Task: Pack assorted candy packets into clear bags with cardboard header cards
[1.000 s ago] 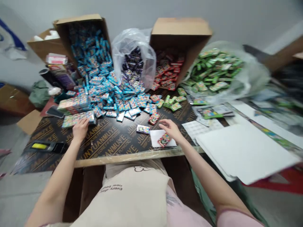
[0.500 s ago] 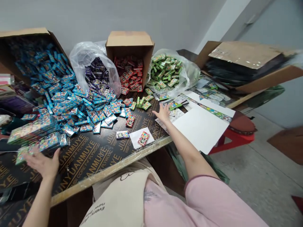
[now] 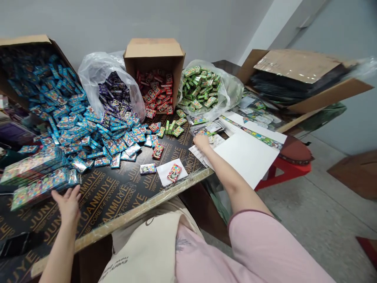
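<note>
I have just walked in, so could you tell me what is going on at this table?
One person is at a plywood table. Their left hand lies open against a stack of wrapped multicolour packs; their right hand reaches onto printed sheets beside a white sheet. Behind lie heaps of blue packets, purple packets, red packets and green packets.

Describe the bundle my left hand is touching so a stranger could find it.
Find the dark printed plywood table, then the heap of blue packets at its left. Below it lie two long clear-wrapped bundles of multicoloured packets; yours is the nearer bundle, touched by the left hand.
</note>
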The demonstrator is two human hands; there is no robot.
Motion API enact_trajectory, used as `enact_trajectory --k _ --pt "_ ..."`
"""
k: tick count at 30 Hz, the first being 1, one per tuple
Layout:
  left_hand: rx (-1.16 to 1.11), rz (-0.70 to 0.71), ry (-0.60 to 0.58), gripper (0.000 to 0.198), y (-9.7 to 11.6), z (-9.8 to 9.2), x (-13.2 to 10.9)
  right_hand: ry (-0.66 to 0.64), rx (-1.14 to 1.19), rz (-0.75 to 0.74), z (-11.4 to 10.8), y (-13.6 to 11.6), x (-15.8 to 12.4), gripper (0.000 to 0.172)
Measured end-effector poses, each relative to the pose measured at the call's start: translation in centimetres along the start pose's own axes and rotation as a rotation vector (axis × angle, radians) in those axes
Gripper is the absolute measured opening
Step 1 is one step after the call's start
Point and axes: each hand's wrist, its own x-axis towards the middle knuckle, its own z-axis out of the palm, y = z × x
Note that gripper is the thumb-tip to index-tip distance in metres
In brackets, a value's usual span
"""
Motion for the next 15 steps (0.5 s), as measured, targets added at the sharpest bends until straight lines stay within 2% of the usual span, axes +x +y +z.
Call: enact_trajectory --k 2,3,5,7,9,10,11,12,14,15 --pt "-0.124 -0.119 0.009 0.102 1.5 1.3 -1.4 0.029 -0.002 -0.019 -1.0 -0.8 -0.5 0.033" --pt "-0.146 -0.117 -0.008 0.099 2.7 1.8 -2.1 0.046 -0.006 -0.024 -1.8 -1.3 -0.8 0.033" --pt "-0.079 0.039 -0.055 0.085 5.5 2.6 -3.7 0.135 0.003 -0.043 -3.9 -2.6 -1.8 0.035" --pt "0.052 0.252 -0.093 0.079 8.8 3.3 -5.4 0.322 0.086 -0.111 -6.5 -5.0 -4.2 0.035" --pt "0.115 0.477 -0.169 0.085 12.2 4.3 -7.1 0.545 0.309 -0.280 -9.1 -8.3 -8.1 0.031" --pt "0.130 0.592 -0.224 0.091 13.9 4.9 -8.0 0.597 0.461 -0.393 -10.3 -10.1 -10.5 0.032" --pt "0.145 0.711 -0.279 0.099 15.4 5.6 -8.7 0.585 0.625 -0.499 -11.4 -11.8 -12.9 0.033" --pt "0.147 0.825 -0.321 0.107 16.6 6.3 -9.4 0.514 0.786 -0.591 -12.3 -13.5 -15.3 0.032" --pt "0.111 0.979 -0.359 0.115 18.4 7.5 -10.5 0.301 1.104 -0.672 -13.6 -16.2 -19.2 0.032" --pt "0.066 0.991 -0.374 0.117 18.9 7.9 -10.9 0.175 1.261 -0.670 -13.9 -17.3 -20.5 0.031"
